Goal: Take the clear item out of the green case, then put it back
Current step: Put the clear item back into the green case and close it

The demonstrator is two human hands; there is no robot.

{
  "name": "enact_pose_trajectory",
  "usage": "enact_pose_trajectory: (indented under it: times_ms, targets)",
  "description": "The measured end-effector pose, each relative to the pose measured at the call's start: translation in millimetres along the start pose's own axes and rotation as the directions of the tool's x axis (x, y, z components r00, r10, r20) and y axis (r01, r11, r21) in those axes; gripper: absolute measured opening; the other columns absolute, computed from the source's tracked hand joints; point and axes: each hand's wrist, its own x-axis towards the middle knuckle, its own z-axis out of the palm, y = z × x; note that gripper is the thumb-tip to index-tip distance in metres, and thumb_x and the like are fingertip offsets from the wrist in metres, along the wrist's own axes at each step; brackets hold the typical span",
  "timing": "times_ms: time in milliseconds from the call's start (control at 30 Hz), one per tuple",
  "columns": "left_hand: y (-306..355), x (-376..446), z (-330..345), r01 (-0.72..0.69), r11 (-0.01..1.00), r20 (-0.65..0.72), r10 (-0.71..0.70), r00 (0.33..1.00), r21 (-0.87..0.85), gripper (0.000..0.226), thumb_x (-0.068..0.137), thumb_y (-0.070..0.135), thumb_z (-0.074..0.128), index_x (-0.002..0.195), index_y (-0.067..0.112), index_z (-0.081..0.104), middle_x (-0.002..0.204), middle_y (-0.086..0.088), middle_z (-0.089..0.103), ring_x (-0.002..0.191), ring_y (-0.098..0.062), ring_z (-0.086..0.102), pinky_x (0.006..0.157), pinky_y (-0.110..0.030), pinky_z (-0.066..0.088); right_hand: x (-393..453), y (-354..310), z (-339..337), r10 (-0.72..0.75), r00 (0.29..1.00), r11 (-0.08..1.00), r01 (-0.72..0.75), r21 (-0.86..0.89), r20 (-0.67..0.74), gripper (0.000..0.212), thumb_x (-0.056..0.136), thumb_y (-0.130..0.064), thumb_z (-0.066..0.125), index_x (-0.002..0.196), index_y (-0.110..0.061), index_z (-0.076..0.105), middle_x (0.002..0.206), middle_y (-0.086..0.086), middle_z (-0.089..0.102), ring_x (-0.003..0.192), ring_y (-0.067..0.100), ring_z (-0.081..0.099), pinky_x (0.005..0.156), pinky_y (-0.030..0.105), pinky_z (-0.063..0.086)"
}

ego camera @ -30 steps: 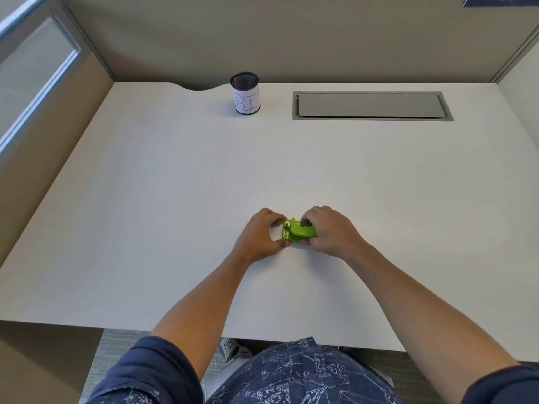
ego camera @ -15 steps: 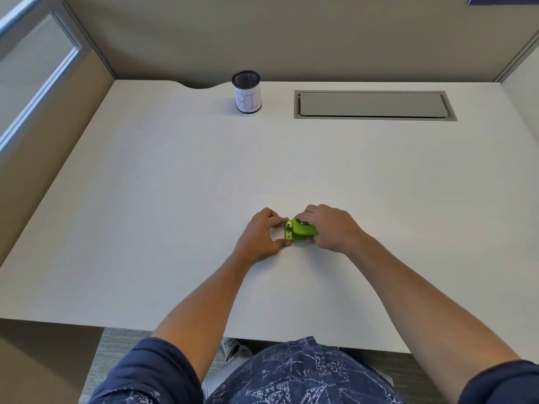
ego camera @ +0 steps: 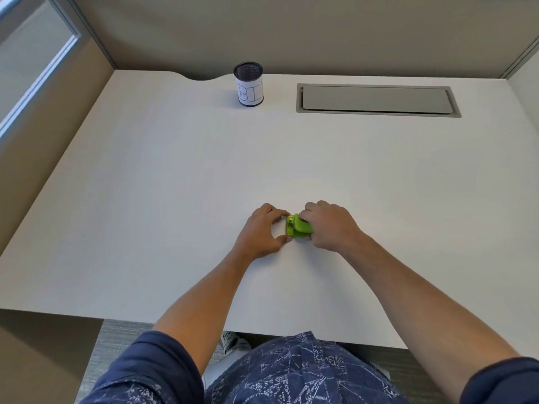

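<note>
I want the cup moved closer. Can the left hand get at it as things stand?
Probably yes: the desk between the left hand and the cup is bare, but the fingers are on the green case.

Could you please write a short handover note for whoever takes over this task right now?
Left hand: fingers pinch the left end of the green case.
Right hand: closed over the case's right side.
The case rests on the white desk, near the front middle.
The clear item is not visible; I cannot tell whether it has been taken out yet.
Left to do: confirm the item is back inside the case, then let go.
</note>
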Motion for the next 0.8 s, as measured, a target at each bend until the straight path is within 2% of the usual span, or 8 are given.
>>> enact_pose_trajectory:
  times_ms: [200, 300, 367, 533, 567, 667, 733, 800]
  targets:
    - [1, 0, 3, -0.012, 1.000, -0.031, 0.012, 0.999, -0.020, 0.055, 0.077, 0.040, 0.084, 0.130, 0.033, 0.069, 0.103, 0.006, 0.054, 0.100, -0.014, 0.056, 0.093, -0.029, 0.048, -6, 9, 13, 0.011, 1.000, 0.993, -0.008, 0.119, -0.025, 0.054, 0.088, -0.026, 0.067, 0.140, -0.032, 0.054, 0.118, -0.008, 0.062, 0.108, 0.021, 0.057, 0.066, 0.028, 0.036]
    - [3, 4, 3, -0.005, 1.000, -0.027, 0.005, 1.000, -0.011, 0.050, 0.080, 0.037, 0.084, 0.128, 0.030, 0.070, 0.104, 0.004, 0.057, 0.099, -0.016, 0.058, 0.093, -0.032, 0.050, -10, 28, 9, 0.004, 0.997, 0.929, -0.034, 0.369, 0.081, 0.064, 0.085, -0.023, 0.075, 0.144, -0.030, 0.053, 0.135, -0.009, 0.060, 0.122, 0.017, 0.056, 0.089, 0.032, 0.049]
    - [3, 5, 2, -0.007, 1.000, -0.013, 0.006, 1.000, -0.013, 0.051, 0.080, 0.036, 0.084, 0.129, 0.029, 0.070, 0.105, 0.004, 0.058, 0.098, -0.015, 0.058, 0.094, -0.032, 0.051, -17, 44, 6, 0.041, 0.996, 0.851, -0.078, 0.519, 0.083, 0.062, 0.080, -0.019, 0.082, 0.139, -0.024, 0.061, 0.135, -0.005, 0.062, 0.123, 0.017, 0.058, 0.103, 0.036, 0.048]
    - [3, 6, 1, -0.012, 1.000, 0.008, 0.012, 1.000, 0.011, 0.053, 0.080, 0.037, 0.084, 0.131, 0.027, 0.069, 0.106, 0.004, 0.057, 0.097, -0.014, 0.059, 0.095, -0.032, 0.052, -27, 57, 8, 0.093, 0.995, 0.825, -0.093, 0.557, 0.027, 0.032, 0.080, -0.010, 0.080, 0.112, -0.012, 0.078, 0.108, 0.006, 0.066, 0.095, 0.026, 0.063, 0.086, 0.038, 0.052]
    - [4, 7, 0, -0.009, 1.000, 0.013, 0.009, 1.000, 0.017, 0.054, 0.080, 0.037, 0.084, 0.131, 0.027, 0.069, 0.107, 0.004, 0.057, 0.097, -0.014, 0.059, 0.095, -0.032, 0.052, -27, 55, 7, 0.085, 0.996, 0.832, -0.088, 0.548, 0.031, 0.030, 0.079, -0.009, 0.081, 0.110, -0.009, 0.078, 0.107, 0.007, 0.065, 0.093, 0.025, 0.062, 0.083, 0.035, 0.051]
    - [3, 8, 0, -0.017, 0.999, 0.023, 0.016, 1.000, 0.044, 0.054, 0.080, 0.038, 0.084, 0.131, 0.026, 0.069, 0.106, 0.004, 0.057, 0.097, -0.015, 0.059, 0.094, -0.033, 0.052, -24, 53, 7, 0.055, 0.998, 0.879, -0.059, 0.473, 0.021, 0.020, 0.080, -0.010, 0.079, 0.099, -0.004, 0.079, 0.106, 0.005, 0.067, 0.089, 0.016, 0.058, 0.068, 0.008, 0.039]
    - [4, 9, -1, -0.020, 0.998, 0.033, 0.018, 0.999, 0.061, 0.053, 0.080, 0.038, 0.083, 0.129, 0.026, 0.070, 0.106, 0.005, 0.056, 0.096, -0.014, 0.059, 0.094, -0.034, 0.052, -24, 52, 7, 0.131, 0.991, 0.876, -0.129, 0.465, 0.029, 0.018, 0.082, -0.012, 0.074, 0.099, -0.014, 0.078, 0.106, -0.005, 0.064, 0.088, 0.016, 0.060, 0.065, 0.014, 0.040]
    - [5, 10, -2, -0.015, 0.997, 0.045, 0.012, 0.999, 0.081, 0.053, 0.079, 0.040, 0.083, 0.129, 0.026, 0.070, 0.106, 0.005, 0.055, 0.097, -0.015, 0.059, 0.093, -0.035, 0.053, -22, 53, 5, 0.181, 0.981, 0.853, -0.193, 0.485, 0.073, 0.022, 0.083, -0.014, 0.068, 0.102, -0.022, 0.077, 0.109, -0.010, 0.060, 0.087, 0.019, 0.062, 0.071, 0.030, 0.049]
